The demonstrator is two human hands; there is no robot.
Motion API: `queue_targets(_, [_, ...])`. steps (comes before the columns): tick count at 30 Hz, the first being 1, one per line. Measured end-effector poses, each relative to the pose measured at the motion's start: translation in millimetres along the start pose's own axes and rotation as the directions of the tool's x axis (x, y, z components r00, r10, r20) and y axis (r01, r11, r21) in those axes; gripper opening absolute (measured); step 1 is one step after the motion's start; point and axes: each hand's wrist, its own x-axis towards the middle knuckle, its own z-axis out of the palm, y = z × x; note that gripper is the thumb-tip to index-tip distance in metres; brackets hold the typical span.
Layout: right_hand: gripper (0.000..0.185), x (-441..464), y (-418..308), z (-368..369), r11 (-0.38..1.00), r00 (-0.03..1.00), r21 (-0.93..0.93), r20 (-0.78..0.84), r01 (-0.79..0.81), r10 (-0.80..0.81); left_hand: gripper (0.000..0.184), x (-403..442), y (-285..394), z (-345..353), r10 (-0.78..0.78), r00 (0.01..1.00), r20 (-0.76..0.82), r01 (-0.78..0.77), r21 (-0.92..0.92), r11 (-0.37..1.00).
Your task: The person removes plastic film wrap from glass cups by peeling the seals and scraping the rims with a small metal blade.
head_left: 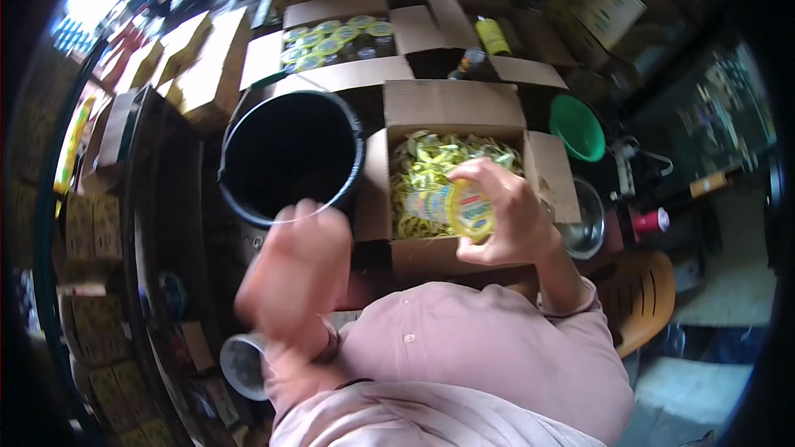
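Observation:
My right hand (pixel 517 213) is wrapped around a jar (pixel 432 205) with a printed round yellow lid (pixel 474 209), tilted so that the lid faces me. It is held over an open cardboard box (pixel 451 103) full of loose yellow-green printed strips (pixel 426 157). At the near rim of a large black bucket (pixel 234 199) is my left hand (pixel 298 265), raised and smeared by motion. Its fingers look bunched, but whether anything is between them cannot be made out. The bucket's inside is dark.
Behind stands a carton of yellow-lidded jars (pixel 335 37), beside another open carton with a yellow bottle (pixel 492 36). A green bowl (pixel 577 128), a clear bowl (pixel 586 223) and a pink cup (pixel 652 221) lie right. A wooden chair (pixel 642 298) is near my right elbow.

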Motion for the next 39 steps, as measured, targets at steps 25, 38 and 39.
queue_targets(25, [0.065, -255.1, 200.5, 81.6, 0.266, -0.049, 0.782, -0.353, -0.564, 0.934, 0.032, -99.0, -139.2, -94.9, -0.383, 0.63, -0.675, 0.599, 0.108, 0.794])
queue_targets(38, [0.037, -207.3, 163.9, 48.1, 0.118, 0.104, 0.991, -0.123, 0.057, 0.987, 0.047, -129.7, -170.1, -99.8, -0.333, 0.621, -0.71, 0.67, 0.26, 0.695])
queue_targets(39, [0.035, -188.8, 160.1, 50.5, 0.073, 0.167, 0.988, -0.096, 0.135, 0.981, 0.051, -125.3, -166.5, -97.6, -0.33, 0.623, -0.71, 0.708, 0.332, 0.624])
